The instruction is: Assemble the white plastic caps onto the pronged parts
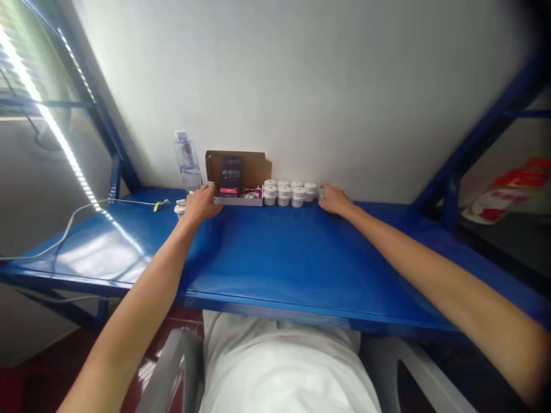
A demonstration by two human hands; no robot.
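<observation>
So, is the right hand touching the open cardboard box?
Apart: the head view shows white lidded containers between the right hand and open cardboard box.

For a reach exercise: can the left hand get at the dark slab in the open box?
Probably yes: the left hand is at the left end of the open box, close to the dark slab, with nothing visibly blocking it.

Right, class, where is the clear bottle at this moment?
In the head view, the clear bottle is left of the open box, just beyond the left hand.
</observation>
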